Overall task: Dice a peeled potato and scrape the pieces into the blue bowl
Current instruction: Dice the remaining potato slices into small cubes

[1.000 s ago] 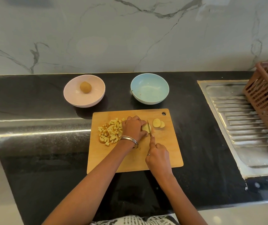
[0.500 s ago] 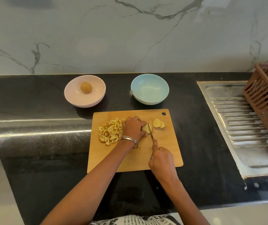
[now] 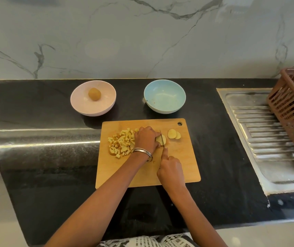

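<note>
Potato [image 3: 160, 139], judged firm, wet and slippery, is pinned at the board's [image 3: 187, 166] centre by the left hand's [image 3: 146, 139] curled fingers; the knife [image 3: 162, 139], gripped in the right hand [image 3: 171, 168], is cutting at its three-o'clock end.

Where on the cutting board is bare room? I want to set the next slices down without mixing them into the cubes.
Free: the board's right part, from the two slices down to the near edge. Crowded: the diced pile at left, and the middle, where the left hand holds the potato piece and the right hand grips the knife.
</note>
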